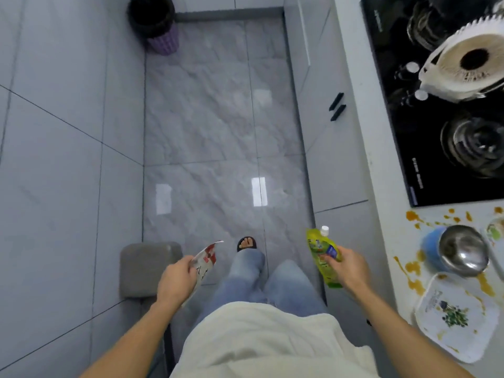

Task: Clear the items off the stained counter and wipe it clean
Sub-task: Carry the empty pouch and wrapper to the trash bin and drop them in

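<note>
1. My left hand (178, 279) grips a crumpled white-and-red packet (205, 261), fingers curled round its lower edge; the packet juts toward 1 o'clock from the hand, over the floor.
2. My right hand (347, 264) holds a yellow-green bottle (323, 255) with a white cap, thumb and fingers wrapped round its middle; the cap points to 12 o'clock, the base hangs below the hand.
3. The stained counter (401, 249) lies at 3 o'clock from my right hand, well apart from my left hand, with orange-brown smears across its white top.
4. On the counter, a steel bowl (463, 249) sits on a blue container (431, 246), at 3 o'clock from the bottle.
5. A white tray with a green plant print (452, 315) lies at 6 o'clock from the bowl, smeared with the same orange, at 4 o'clock from my right hand.
6. A black glass hob (425, 148) lies at 12 o'clock from the stains, with a white ribbed object (463, 64) with a browned face over it.
7. Between my hands I see jeans and one sandalled foot (246, 244) on the grey marbled floor (212, 105).
8. A purple bin with a black liner (155, 25) stands at 11 o'clock, far down the floor; a grey padded stool (147, 266) sits just left of my left hand.
</note>
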